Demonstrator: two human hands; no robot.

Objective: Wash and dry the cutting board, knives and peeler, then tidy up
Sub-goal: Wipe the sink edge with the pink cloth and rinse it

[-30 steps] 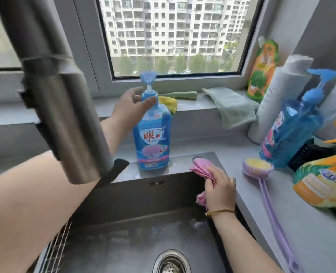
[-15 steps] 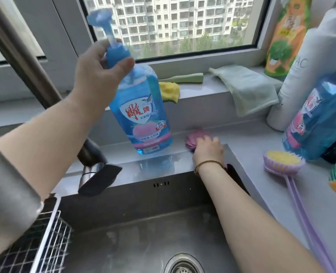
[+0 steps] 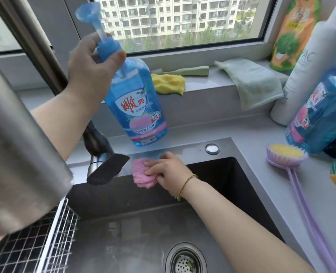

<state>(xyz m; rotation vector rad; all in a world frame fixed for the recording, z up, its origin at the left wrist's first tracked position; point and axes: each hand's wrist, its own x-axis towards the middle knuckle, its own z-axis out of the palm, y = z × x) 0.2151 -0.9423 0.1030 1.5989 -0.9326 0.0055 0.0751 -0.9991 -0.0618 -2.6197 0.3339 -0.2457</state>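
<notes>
My left hand point(image 3: 88, 64) grips the neck of a blue dish soap pump bottle point(image 3: 137, 107) and holds it tilted in the air above the back rim of the steel sink point(image 3: 192, 150). My right hand point(image 3: 167, 168) presses a pink cloth point(image 3: 142, 172) onto that rim, right under the lifted bottle, with fingers curled over the cloth. The cutting board, knives and peeler are not in view.
The faucet point(image 3: 102, 154) rises at left, its spout huge and close to the camera. A wire rack point(image 3: 35, 245) sits in the sink's left side, the drain point(image 3: 185, 261) at the bottom. A purple brush point(image 3: 285, 154), bottles point(image 3: 321, 107), sponge point(image 3: 169, 83) and green cloth point(image 3: 256, 81) crowd the counter and sill.
My left hand lifted the soap bottle off the sink rim and tilted it. My right hand moved the pink cloth leftwards along the rim to the spot beneath the bottle.
</notes>
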